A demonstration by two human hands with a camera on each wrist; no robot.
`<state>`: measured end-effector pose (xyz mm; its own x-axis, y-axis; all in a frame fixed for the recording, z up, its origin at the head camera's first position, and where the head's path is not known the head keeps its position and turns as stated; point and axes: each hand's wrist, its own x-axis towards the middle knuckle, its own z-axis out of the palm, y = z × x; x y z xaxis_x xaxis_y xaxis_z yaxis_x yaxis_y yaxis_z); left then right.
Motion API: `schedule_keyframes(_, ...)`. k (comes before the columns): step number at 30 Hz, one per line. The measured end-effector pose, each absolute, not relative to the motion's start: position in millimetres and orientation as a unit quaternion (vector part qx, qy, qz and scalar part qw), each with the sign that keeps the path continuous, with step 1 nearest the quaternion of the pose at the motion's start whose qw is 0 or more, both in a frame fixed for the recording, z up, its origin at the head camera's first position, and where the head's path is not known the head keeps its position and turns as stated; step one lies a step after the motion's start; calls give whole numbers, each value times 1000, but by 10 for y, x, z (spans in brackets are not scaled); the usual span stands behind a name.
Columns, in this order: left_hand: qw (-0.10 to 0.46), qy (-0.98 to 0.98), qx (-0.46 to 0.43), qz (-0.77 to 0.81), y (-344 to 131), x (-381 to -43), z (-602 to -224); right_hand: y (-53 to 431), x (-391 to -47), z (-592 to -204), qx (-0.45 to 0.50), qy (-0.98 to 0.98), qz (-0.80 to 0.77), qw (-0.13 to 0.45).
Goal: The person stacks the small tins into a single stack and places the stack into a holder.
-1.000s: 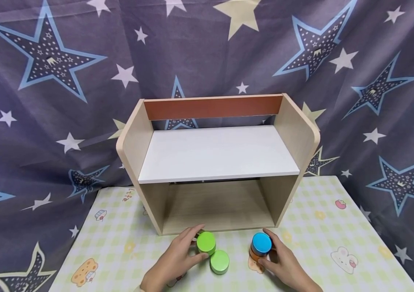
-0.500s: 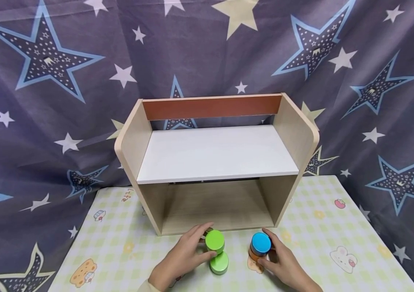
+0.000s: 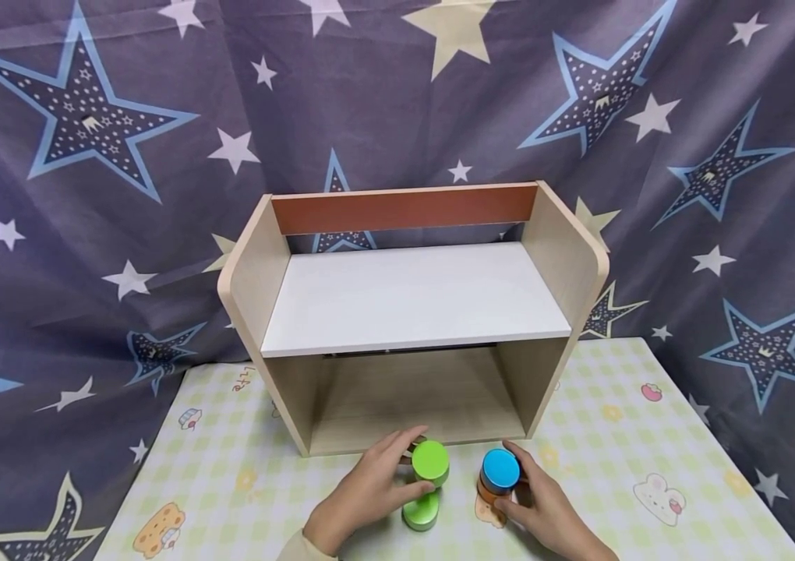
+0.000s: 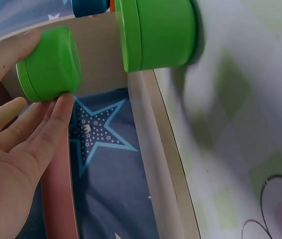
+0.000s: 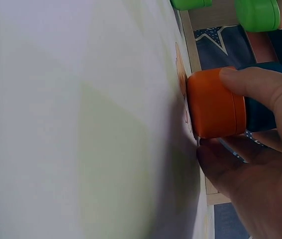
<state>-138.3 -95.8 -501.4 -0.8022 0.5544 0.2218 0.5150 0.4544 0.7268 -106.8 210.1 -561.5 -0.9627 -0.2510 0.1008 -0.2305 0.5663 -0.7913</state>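
Observation:
My left hand [image 3: 372, 492] pinches a small green lidded jar [image 3: 430, 461] between thumb and fingers. In the left wrist view this held jar [image 4: 51, 64] is off the table, apart from a second green jar [image 4: 158, 35], which stands on the cloth. From the head, the held jar partly covers that lower green jar [image 3: 421, 512]. A blue jar [image 3: 500, 468] sits on top of an orange jar [image 5: 215, 103], forming a stack on the table. With its thumb on the orange jar and fingers behind, my right hand [image 3: 545, 502] grips the stack low down.
Just behind the hands stands a wooden two-level shelf unit with a white middle board [image 3: 415, 296] and open lower compartment [image 3: 418, 397]. A checked cloth [image 3: 622, 483] covers the table. A star-patterned curtain [image 3: 397, 93] hangs behind.
My left hand has carried its green jar to the right, from beside the other green jar to over its far edge. The right hand and the blue-orange stack have stayed in place.

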Motion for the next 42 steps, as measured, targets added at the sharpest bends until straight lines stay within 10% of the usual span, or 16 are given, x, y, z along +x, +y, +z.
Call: schedule_keyframes(42,11,847,383,369,-349,-1551,-4932,2119,-1084,-5650,-144,867,-476,30)
